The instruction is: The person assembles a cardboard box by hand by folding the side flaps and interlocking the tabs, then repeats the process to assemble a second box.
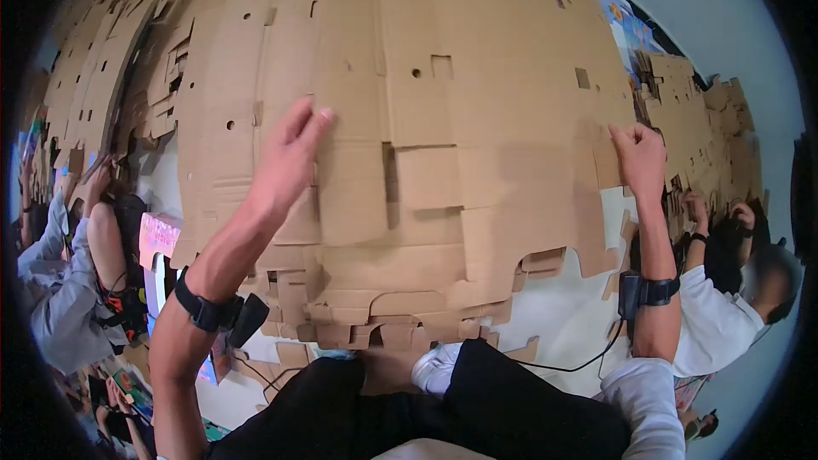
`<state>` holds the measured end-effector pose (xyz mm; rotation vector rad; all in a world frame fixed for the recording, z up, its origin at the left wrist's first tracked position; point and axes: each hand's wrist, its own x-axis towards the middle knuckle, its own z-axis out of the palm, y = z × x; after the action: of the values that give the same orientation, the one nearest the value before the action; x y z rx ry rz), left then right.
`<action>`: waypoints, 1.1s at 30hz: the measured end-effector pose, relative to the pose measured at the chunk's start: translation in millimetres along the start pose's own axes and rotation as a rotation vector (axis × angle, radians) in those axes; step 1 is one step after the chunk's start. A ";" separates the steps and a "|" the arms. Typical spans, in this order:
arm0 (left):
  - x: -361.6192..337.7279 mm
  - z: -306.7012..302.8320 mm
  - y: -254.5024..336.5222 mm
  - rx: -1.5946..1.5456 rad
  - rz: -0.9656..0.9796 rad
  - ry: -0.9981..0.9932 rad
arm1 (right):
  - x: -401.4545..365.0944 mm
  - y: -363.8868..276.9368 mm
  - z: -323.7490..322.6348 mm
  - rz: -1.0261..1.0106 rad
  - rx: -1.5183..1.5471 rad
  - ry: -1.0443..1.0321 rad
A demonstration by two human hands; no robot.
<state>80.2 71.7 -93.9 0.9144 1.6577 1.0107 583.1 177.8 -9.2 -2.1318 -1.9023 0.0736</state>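
A broad stack of flattened brown cardboard sheets (503, 102) with slots, small round holes and cut flaps lies in front of me. My left hand (290, 153) is over the stack left of the middle, its thumb and fingers pinched together beside the edge of a long cardboard panel (354, 179). At the stack's right edge is my right hand (643, 158), fingers curled in and tips against or just over the cardboard. Whether either hand grips a sheet edge cannot be made out. Each forearm wears a black strap with a small device.
Below the stack, cardboard scraps (396, 336) lie on the white floor (554, 324) near my shoe (436, 368). A black cable (571, 368) runs by my right arm. People sit at left (64, 290) and right (724, 315), beside more cardboard stacks (699, 119). A pink printed box (159, 237) stands at left.
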 end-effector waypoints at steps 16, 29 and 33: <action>16.2 -157.3 -47.4 0.190 0.189 0.288 | -61.6 -115.4 3.8 -0.170 0.324 -0.356; -53.6 -79.9 -53.1 0.821 0.415 0.115 | -85.8 -108.4 39.2 -0.264 0.643 -0.545; -61.3 -76.2 -61.7 0.732 0.473 0.017 | -102.5 -107.8 36.4 -0.558 0.410 -0.469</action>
<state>16.5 -22.5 -114.5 1.8475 1.9015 0.6902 457.5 93.6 -33.2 -1.3408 -2.4055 0.8247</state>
